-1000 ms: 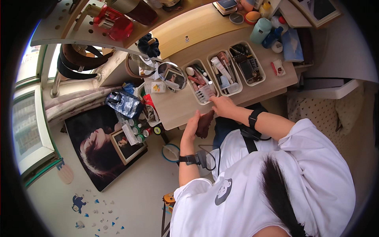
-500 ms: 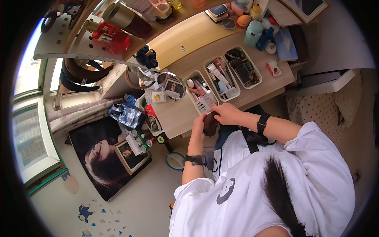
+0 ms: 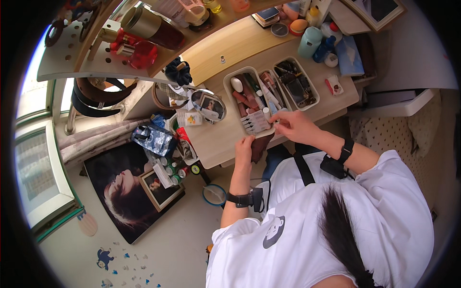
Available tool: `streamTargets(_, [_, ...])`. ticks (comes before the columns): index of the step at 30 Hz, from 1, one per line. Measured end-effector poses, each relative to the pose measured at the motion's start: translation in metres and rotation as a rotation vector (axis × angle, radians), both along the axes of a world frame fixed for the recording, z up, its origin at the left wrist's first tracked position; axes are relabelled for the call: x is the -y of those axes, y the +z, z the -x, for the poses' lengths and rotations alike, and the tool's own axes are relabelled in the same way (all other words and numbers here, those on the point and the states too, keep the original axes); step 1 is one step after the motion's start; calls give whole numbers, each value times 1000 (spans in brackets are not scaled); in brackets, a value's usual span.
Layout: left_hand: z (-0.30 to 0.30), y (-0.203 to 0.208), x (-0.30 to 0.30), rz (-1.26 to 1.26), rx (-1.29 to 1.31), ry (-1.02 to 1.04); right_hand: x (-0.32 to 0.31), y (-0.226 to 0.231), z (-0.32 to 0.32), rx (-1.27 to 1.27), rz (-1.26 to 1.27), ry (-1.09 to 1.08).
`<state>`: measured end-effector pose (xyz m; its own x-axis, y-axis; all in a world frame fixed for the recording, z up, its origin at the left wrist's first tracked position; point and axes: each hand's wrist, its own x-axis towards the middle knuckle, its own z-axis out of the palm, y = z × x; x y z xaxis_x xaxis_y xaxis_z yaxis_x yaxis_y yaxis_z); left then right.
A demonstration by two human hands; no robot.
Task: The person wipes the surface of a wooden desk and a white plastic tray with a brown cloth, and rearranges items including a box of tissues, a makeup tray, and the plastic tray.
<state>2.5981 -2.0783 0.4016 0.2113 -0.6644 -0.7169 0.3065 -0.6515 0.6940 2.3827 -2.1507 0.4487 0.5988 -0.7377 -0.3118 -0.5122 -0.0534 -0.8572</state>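
Note:
A white storage bin [image 3: 227, 85] full of makeup tubes and a clear-windowed packet appears raised and tilted above the desk, partly covering the middle bin. My left hand [image 3: 244, 150] is closed at its near left corner. My right hand [image 3: 297, 127] has its fingertips bent at the near right corner, thumb and finger at the rim. Below the bin's front edge, beside my left fingers, hangs a dark brown piece of soft material [image 3: 260, 148]; what holds it is hidden. The middle bin [image 3: 288, 103] holds more tubes.
A third bin [image 3: 317, 101] of dark brushes and compacts stands to the right, near a small red-and-white packet [image 3: 334, 85]. A round mirror [image 3: 209, 104] stands left of the raised bin. Bottles [image 3: 309, 42] line the desk's back right. A shelf [image 3: 175, 53] overhangs at upper left.
The left bin has come up off the desk and now overlaps the middle one. My right hand has left the brown material and moved right to the bin's corner.

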Motion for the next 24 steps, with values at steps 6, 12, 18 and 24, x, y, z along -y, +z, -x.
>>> streamTargets(6, [-5,4,9,31,68,-105,32,-41,-2,285,-41,-465])
streamTargets(12, [6,12,17,86,96,-59,39,-52,-17,412,-483,-281])
streamTargets(18, [8,24,32,181,-51,-77,80,-46,-46,443,-291,-469])
streamTargets(24, [-6,13,14,173,-50,-150,117,-57,-80,440,-337,-266])
